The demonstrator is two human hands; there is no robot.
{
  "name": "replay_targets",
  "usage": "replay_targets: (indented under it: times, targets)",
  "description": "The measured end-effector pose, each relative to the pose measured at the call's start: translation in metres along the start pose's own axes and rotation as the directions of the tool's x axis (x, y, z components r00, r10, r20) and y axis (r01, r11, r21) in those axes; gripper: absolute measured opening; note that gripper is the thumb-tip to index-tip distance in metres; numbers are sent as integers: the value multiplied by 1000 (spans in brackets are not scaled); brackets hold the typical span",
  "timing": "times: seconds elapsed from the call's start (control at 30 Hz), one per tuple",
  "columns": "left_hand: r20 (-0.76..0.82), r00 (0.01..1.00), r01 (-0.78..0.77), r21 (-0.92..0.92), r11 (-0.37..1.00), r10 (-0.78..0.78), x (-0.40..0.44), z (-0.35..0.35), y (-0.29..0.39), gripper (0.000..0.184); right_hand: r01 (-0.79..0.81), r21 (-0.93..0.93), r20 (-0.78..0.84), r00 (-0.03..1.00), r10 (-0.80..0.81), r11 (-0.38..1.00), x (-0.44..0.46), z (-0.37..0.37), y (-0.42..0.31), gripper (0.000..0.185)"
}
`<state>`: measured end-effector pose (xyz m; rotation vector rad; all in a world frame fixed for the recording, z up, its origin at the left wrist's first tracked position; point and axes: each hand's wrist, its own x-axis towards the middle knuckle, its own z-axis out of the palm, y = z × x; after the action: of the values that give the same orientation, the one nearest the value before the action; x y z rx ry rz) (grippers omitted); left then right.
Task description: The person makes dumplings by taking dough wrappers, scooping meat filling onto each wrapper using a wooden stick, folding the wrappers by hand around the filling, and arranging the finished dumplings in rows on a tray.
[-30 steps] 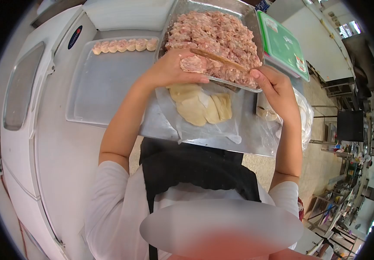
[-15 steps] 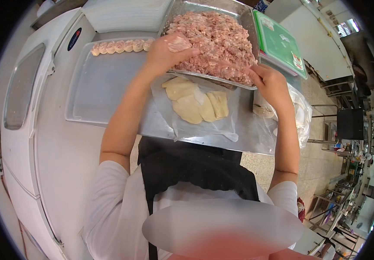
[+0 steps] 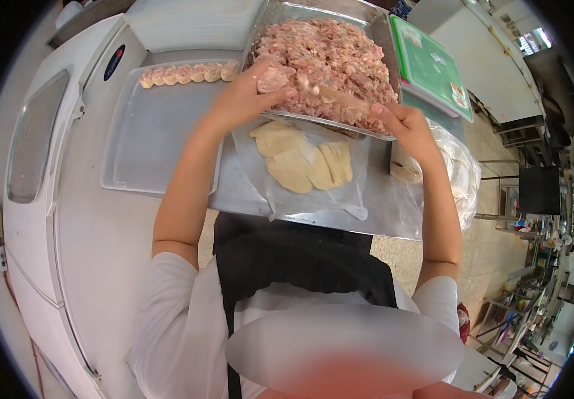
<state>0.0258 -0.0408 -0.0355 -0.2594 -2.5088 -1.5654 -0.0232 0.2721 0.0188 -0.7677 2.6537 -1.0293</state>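
Pink minced meat [image 3: 330, 56] fills much of a metal tray. Over the tray's near left corner, my left hand [image 3: 243, 100] cups a meat-topped dumpling [image 3: 272, 80]. My right hand [image 3: 403, 126] grips one end of a wooden spatula [image 3: 341, 96], blurred by motion, whose other end is over the meat near my left hand. Several pale dough wrappers [image 3: 297, 163] overlap on a clear plastic sheet [image 3: 347, 203] in front of the tray. A row of several filled dumplings [image 3: 190, 73] lines the far edge of a translucent tray [image 3: 160, 133] on the left.
A green-lidded box [image 3: 433, 66] is right of the meat tray. Below it, a clear plastic bag [image 3: 460, 179] with pale contents lies near my right forearm. A white stack [image 3: 187, 23] stands behind the translucent tray. A white appliance [image 3: 37, 139] is at far left.
My left hand has moved left with the dumpling, off the middle of the tray's near edge. The spatula has swung across the meat in my right hand.
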Motion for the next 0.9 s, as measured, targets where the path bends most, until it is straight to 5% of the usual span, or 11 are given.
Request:
replay_targets:
  times: [0.1,0.2,0.3,0.4,0.5,0.53,0.6,0.73,0.8,0.9]
  targets:
    - [-55,974,-225,-122,967,220,-1,12,25,44,141,27,-35,990,-140,990,-5,-4,-23,29]
    - [88,979,-169,-169,971,185,-4,12,31,43,344,-235,-126,917,-379,909,-9,16,-36,24]
    - [222,972,-74,-31,997,79,-4,5,31,39,332,-247,9,940,-341,910,-12,7,-33,24]
    - [152,978,-134,-61,989,142,-9,13,22,40,259,-409,-84,944,-319,875,-22,-21,-51,22]
    - [191,962,-168,-140,976,193,-8,11,33,44,359,-345,-69,912,-405,867,-29,-2,-50,22]
    - [213,961,-163,-86,983,178,-8,9,37,44,389,-228,-36,913,-407,892,-28,7,-48,22]
    - [249,958,-155,24,988,144,-9,5,40,45,363,-317,-58,915,-400,876,-29,0,-45,21]
    - [127,991,-41,-78,996,50,-17,2,21,46,271,-329,-180,922,-342,905,-36,-15,-49,21]
    - [74,997,-34,-6,999,34,-20,-20,7,48,253,-242,-214,928,-306,937,-42,-17,-40,22]
    - [-46,985,158,-148,976,-167,-31,-64,-16,56,253,-40,-261,931,-255,967,-49,-9,2,24]
